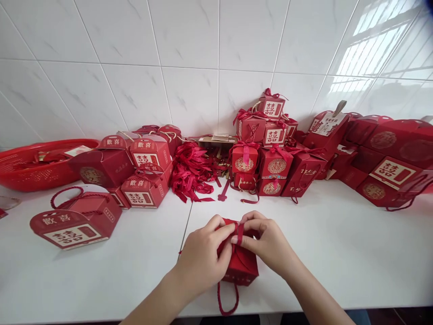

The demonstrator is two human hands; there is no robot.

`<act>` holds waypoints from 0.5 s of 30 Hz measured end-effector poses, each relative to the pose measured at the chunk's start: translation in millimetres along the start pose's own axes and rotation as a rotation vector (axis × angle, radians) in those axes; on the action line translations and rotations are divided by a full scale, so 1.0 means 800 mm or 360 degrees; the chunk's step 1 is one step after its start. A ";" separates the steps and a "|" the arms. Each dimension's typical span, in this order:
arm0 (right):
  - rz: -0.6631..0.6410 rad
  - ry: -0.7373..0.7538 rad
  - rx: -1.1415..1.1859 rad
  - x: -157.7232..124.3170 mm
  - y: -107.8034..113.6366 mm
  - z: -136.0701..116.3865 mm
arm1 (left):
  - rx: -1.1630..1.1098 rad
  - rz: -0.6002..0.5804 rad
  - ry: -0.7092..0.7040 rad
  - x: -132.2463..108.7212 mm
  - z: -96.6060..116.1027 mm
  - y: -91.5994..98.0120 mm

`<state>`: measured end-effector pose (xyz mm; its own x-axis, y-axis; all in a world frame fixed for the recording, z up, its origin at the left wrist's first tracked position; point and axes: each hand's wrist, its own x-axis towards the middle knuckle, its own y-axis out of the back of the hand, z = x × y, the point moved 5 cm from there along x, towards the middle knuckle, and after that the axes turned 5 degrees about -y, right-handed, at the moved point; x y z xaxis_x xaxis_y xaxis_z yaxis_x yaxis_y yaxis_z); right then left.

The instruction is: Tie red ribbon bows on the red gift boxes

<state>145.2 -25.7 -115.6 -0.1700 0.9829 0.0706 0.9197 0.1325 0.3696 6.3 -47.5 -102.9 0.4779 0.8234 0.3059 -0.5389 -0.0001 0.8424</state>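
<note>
A small red gift box (245, 266) stands on the white table near its front edge, with a red rope handle (228, 311) hanging down toward me. Across its top runs a red ribbon (240, 234). My left hand (206, 248) lies over the left side of the box, its fingers closed on the ribbon at the top. From the right, my right hand (265, 239) pinches the same ribbon between thumb and fingers. Part of the box's left side is hidden behind my left hand.
Behind my hands lies a heap of red ribbons (191, 169). Stacked red boxes (275, 162) with bows stand right of it, more boxes (389, 167) at far right. On the left are handled boxes (79, 221) and a red plastic basket (20, 169). A tiled wall (189, 40) closes the back.
</note>
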 end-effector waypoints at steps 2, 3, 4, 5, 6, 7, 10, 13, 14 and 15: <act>0.0028 -0.0044 0.0004 0.001 0.001 -0.001 | 0.0021 0.0025 -0.0041 -0.003 -0.003 -0.002; 0.0044 -0.0072 -0.0003 0.000 0.002 -0.002 | 0.0035 0.0048 -0.0065 -0.006 -0.004 -0.004; 0.0052 -0.0099 -0.0015 0.000 0.002 -0.002 | 0.0051 0.0069 -0.0093 -0.008 -0.007 -0.006; 0.0047 -0.0122 -0.0031 0.000 0.003 -0.003 | 0.0070 0.0080 -0.0132 -0.011 -0.009 -0.008; 0.0027 -0.0136 -0.0049 0.000 0.003 -0.005 | 0.0092 0.0080 -0.0184 -0.014 -0.011 -0.010; -0.0009 -0.0142 -0.0065 0.000 0.004 -0.007 | 0.0119 0.0072 -0.0249 -0.016 -0.012 -0.012; -0.0196 -0.0189 -0.0142 0.005 0.005 -0.010 | 0.0166 0.0027 -0.0453 -0.016 -0.015 -0.011; -0.0421 -0.0273 -0.0293 0.013 0.008 -0.011 | 0.0103 -0.0039 -0.0546 -0.005 -0.016 -0.002; -0.0482 -0.0284 -0.0340 0.015 0.010 -0.012 | 0.0072 -0.0068 -0.0546 0.000 -0.016 0.002; -0.0537 -0.0283 -0.0378 0.017 0.012 -0.013 | 0.0037 -0.0098 -0.0545 0.006 -0.015 0.006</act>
<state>147.8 -12.4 -101.4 -0.3639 0.8992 -0.2428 0.7131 0.4367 0.5484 -2.2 -37.1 -102.8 0.7160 0.5842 0.3822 -0.4879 0.0272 0.8725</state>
